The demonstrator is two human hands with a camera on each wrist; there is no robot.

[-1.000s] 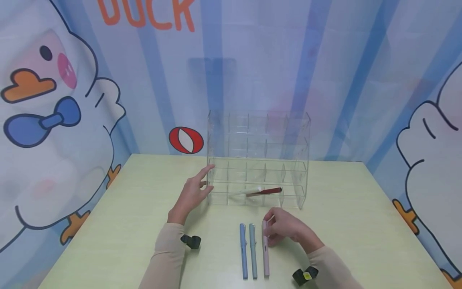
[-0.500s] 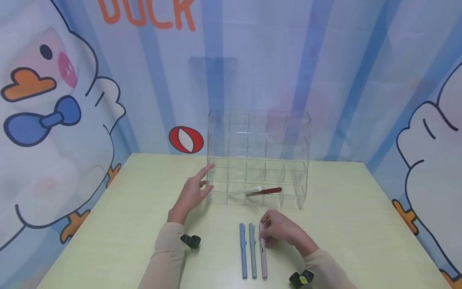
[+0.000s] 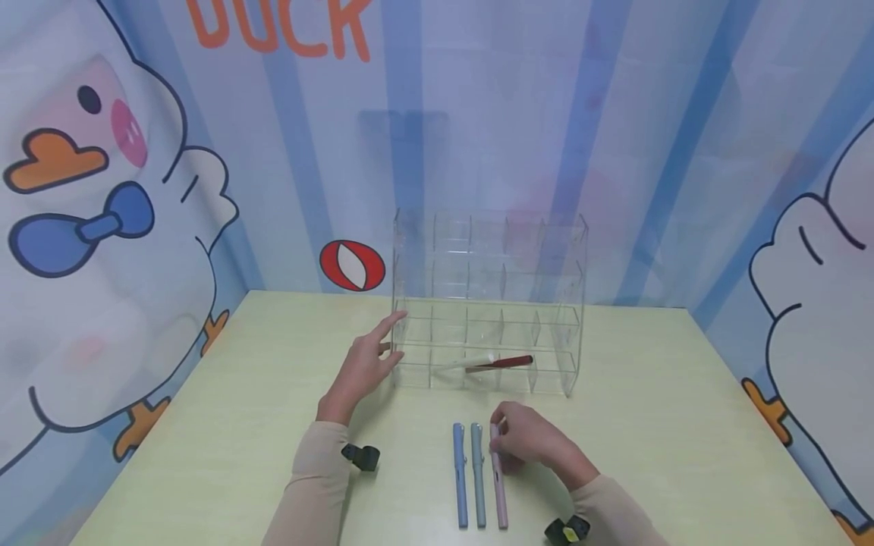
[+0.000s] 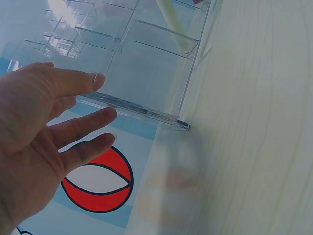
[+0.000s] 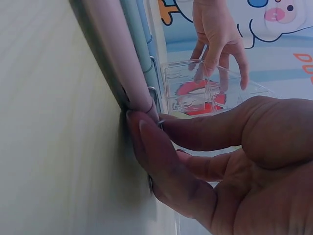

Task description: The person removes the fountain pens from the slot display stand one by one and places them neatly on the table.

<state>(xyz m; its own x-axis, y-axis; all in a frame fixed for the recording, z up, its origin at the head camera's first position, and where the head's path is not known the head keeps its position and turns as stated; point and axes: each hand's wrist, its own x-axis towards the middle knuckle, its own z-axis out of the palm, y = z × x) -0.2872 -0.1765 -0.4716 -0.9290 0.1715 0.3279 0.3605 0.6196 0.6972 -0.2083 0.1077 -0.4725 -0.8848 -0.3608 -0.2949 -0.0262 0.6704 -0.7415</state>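
Three capped pens lie side by side on the table: a blue pen (image 3: 460, 478), a grey-green pen (image 3: 479, 478) and a pale pink pen (image 3: 500, 489). My right hand (image 3: 536, 440) pinches the pink pen near its far end, thumb and finger at the cap in the right wrist view. A clear acrylic rack (image 3: 485, 326) with stepped compartments stands behind the pens. Against its left side rests my left hand (image 3: 362, 368), fingers fairly straight and spread at the edge of the side panel (image 4: 142, 110). A white pen (image 3: 471, 361) and a dark red pen (image 3: 508, 362) lean in the rack's lowest row.
The pale yellow table (image 3: 655, 409) ends at a blue striped backdrop (image 3: 485, 98) printed with ducks. A small black camera sits on each wrist, the left camera (image 3: 362, 456) and the right camera (image 3: 568, 531).
My right hand and the pink pen have shifted a little left, closer to the grey-green pen. My left hand and the rack have stayed put.
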